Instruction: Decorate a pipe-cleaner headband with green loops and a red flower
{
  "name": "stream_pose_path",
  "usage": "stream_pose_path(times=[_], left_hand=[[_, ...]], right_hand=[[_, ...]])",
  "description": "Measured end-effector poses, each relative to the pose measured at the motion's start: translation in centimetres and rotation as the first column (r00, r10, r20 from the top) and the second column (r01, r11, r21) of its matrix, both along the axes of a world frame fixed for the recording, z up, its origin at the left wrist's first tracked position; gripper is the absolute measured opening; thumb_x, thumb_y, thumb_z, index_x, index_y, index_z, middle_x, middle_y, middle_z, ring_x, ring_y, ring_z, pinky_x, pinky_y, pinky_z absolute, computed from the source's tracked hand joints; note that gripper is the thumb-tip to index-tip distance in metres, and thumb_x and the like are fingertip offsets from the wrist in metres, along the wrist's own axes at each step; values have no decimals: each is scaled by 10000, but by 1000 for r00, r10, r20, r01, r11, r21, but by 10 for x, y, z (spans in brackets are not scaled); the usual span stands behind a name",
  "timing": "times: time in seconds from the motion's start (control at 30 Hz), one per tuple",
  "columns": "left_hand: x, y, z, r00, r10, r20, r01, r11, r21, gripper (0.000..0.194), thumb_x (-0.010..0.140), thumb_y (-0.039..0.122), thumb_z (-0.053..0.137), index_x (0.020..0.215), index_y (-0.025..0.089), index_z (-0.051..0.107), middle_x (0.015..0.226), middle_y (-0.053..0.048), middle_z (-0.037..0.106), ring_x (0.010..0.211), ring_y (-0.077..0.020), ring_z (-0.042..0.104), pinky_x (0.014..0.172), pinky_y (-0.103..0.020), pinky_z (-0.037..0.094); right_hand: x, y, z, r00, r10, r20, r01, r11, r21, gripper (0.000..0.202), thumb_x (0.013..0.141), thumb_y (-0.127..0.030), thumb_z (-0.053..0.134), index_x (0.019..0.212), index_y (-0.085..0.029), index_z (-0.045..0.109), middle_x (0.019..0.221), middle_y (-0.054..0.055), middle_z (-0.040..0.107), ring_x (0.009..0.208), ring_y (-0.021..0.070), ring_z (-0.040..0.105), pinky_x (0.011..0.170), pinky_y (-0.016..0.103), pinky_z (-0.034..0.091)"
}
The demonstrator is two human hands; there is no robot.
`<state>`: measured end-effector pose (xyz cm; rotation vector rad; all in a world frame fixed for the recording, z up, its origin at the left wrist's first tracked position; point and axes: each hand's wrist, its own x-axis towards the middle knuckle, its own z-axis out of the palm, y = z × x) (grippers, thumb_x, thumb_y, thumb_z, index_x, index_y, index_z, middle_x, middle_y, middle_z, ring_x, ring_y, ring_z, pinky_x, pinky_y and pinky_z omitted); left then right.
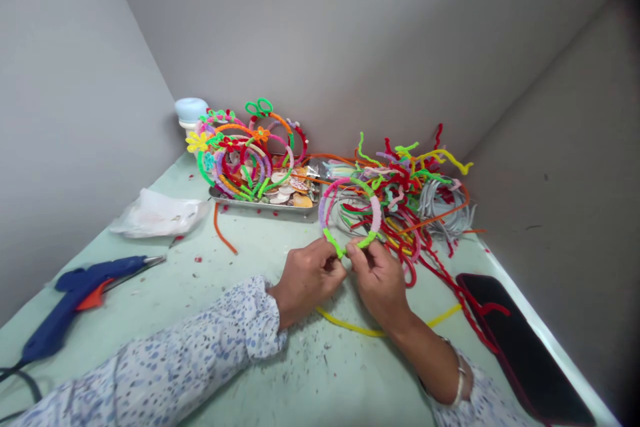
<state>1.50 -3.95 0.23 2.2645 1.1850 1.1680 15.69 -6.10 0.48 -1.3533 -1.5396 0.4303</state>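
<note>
Between my hands stands a ring-shaped headband wrapped in pipe cleaner [376, 212], with green, pink and lilac sections. My left hand [311, 278] is closed at its lower left green end. My right hand [379, 275] pinches the lower right green end between thumb and fingers. The two ends nearly meet in front of me; the fingertips partly hide them. A yellow pipe cleaner [350, 327] lies curved on the table below my hands, passing beneath my right wrist.
A metal tray [265, 205] holds shells, with several finished headbands [240, 153] piled over it. Tangled pipe cleaners [405, 180] and a grey wire coil [445, 207] lie right. A blue glue gun [75, 300], plastic bag [160, 213], white bottle [191, 112] and phone [530, 353] lie around.
</note>
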Motion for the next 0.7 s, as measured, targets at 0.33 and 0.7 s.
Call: stream_pose_path(times=[0.33,0.7], left_hand=[[-1,-1,0,1000,17,-12,-16,997,73,97,707,86,505,647,162,506,613,31,488,556,-72,429,556,-201,321],[2,7,-1,975,-24,221,110,917,-383,171,790,235,537,925,166,617,848,-35,631,655,-111,540,631,-221,425]], right_hand=[[-4,-4,-3,999,-41,1,40,998,42,131,869,-315,532,863,-202,598,749,-5,613,680,132,553,671,244,422],[3,3,-4,948,-151,-281,124,986,-112,235,863,-416,508,803,-199,572,624,-29,571,596,133,527,589,246,414]])
